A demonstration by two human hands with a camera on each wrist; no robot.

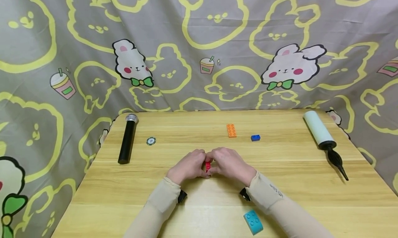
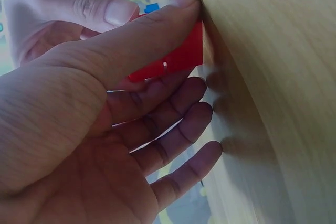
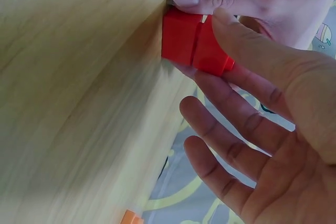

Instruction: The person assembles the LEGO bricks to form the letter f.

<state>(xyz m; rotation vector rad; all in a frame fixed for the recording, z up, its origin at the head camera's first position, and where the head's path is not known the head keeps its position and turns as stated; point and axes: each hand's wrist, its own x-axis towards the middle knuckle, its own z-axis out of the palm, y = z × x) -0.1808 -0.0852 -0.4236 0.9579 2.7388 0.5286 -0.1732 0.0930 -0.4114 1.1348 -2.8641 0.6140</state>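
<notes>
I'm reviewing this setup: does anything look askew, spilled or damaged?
Only the red bricks pinched by the left hand and right hand: an uneven gap shows at their seam, so they seem not fully pressed together. No spill or damage stands out.

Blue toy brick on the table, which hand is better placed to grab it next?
Right, probably. The blue toy brick lies ahead and to the right of the right hand, farther from the left hand. Both hands hold the stacked red bricks, so the right would need to release first.
</notes>
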